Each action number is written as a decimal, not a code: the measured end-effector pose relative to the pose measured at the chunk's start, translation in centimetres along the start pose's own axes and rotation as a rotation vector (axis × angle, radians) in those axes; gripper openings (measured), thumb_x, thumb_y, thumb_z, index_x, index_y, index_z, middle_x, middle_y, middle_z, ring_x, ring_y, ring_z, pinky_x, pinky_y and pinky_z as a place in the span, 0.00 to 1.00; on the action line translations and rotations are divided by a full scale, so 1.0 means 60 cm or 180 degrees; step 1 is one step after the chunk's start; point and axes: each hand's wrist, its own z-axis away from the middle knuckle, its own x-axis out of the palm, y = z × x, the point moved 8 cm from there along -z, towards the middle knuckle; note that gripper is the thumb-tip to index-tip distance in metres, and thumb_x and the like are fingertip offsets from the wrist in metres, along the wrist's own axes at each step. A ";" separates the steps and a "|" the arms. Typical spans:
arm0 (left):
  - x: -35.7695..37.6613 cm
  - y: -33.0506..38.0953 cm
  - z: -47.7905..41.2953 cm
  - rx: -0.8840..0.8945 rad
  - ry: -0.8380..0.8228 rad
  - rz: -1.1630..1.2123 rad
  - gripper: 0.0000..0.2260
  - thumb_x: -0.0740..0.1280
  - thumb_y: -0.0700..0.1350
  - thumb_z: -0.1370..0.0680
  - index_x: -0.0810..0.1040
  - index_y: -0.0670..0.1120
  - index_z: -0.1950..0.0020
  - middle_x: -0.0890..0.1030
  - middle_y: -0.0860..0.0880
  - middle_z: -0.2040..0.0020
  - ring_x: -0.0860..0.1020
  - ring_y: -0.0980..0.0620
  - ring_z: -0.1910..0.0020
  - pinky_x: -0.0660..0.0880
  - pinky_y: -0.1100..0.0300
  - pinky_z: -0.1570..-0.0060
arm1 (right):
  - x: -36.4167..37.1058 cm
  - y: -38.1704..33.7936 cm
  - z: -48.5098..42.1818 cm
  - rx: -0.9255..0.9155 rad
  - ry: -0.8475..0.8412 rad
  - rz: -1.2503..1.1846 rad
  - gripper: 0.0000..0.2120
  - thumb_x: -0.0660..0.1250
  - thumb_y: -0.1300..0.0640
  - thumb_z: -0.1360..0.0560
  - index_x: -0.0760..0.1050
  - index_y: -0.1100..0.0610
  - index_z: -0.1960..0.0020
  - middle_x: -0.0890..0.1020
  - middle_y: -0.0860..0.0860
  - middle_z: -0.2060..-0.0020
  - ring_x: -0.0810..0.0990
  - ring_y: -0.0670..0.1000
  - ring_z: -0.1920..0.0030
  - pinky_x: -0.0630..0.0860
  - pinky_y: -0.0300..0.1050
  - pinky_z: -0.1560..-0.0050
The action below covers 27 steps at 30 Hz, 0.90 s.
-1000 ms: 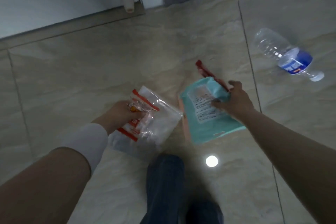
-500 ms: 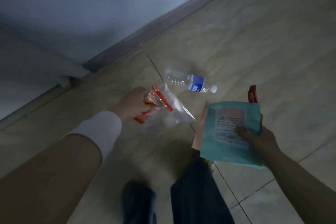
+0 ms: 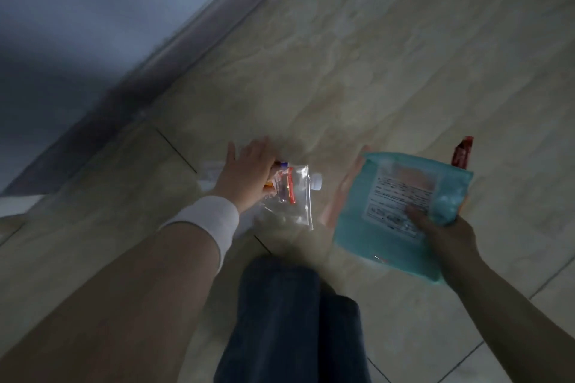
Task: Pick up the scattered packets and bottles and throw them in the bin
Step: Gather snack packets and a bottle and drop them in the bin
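Observation:
My left hand (image 3: 245, 172) reaches down over the plastic water bottle (image 3: 315, 185) on the floor, fingers spread, while a clear packet with red strips (image 3: 291, 200) stays pinched under its palm. Most of the bottle is hidden behind that hand and packet; only its white cap and a bit of its base show. My right hand (image 3: 441, 232) grips a teal packet with a white label (image 3: 401, 211), with a pink packet (image 3: 340, 196) behind it and a red wrapper (image 3: 462, 154) sticking out at the top.
The floor is beige marble tile (image 3: 373, 56) with dark grout lines. A grey skirting board (image 3: 193, 37) and pale wall run diagonally along the upper left. My legs in dark jeans (image 3: 289, 320) fill the lower middle. No bin is in view.
My left hand has moved forward and down onto the water bottle, which now lies under it. The view has swung closer to the floor. My right hand still holds its packets.

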 end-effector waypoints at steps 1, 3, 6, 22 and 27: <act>0.013 0.000 -0.008 0.0057 0.0047 0.0065 0.35 0.72 0.53 0.30 0.62 0.42 0.29 0.67 0.40 0.29 0.69 0.40 0.32 0.61 0.42 0.33 | 0.002 0.005 -0.014 -0.0006 0.0003 -0.0037 0.20 0.74 0.56 0.32 0.77 0.62 0.43 0.81 0.57 0.51 0.78 0.55 0.52 0.72 0.46 0.51; 0.028 0.001 -0.015 0.0181 0.0193 0.0269 0.37 0.76 0.53 0.34 0.65 0.42 0.31 0.75 0.41 0.37 0.75 0.40 0.41 0.67 0.46 0.40 | 0.008 0.010 -0.031 -0.0031 -0.0036 -0.0022 0.19 0.74 0.57 0.32 0.76 0.61 0.43 0.80 0.56 0.51 0.78 0.54 0.53 0.70 0.45 0.51; 0.032 -0.016 -0.012 -0.0167 0.0126 0.1132 0.34 0.77 0.53 0.37 0.70 0.46 0.35 0.79 0.46 0.43 0.78 0.44 0.45 0.73 0.50 0.45 | 0.009 0.004 -0.040 -0.0068 -0.0119 0.0121 0.18 0.73 0.59 0.32 0.76 0.59 0.43 0.80 0.55 0.51 0.77 0.53 0.52 0.71 0.45 0.51; -0.428 -0.015 0.428 -0.2777 0.0677 0.4828 0.09 0.74 0.43 0.30 0.77 0.50 0.54 0.82 0.53 0.60 0.81 0.62 0.68 0.76 0.65 0.70 | -0.270 -0.313 0.351 0.0168 -0.0025 0.0656 0.27 0.75 0.50 0.35 0.74 0.62 0.40 0.81 0.61 0.44 0.80 0.60 0.47 0.77 0.54 0.45; -0.558 -0.015 0.485 -0.3118 0.1196 0.5088 0.14 0.74 0.44 0.30 0.77 0.47 0.46 0.81 0.50 0.54 0.80 0.58 0.62 0.74 0.65 0.68 | -0.336 -0.445 0.403 -0.0243 -0.0112 0.0695 0.25 0.74 0.52 0.32 0.74 0.61 0.40 0.81 0.59 0.43 0.79 0.58 0.46 0.70 0.43 0.53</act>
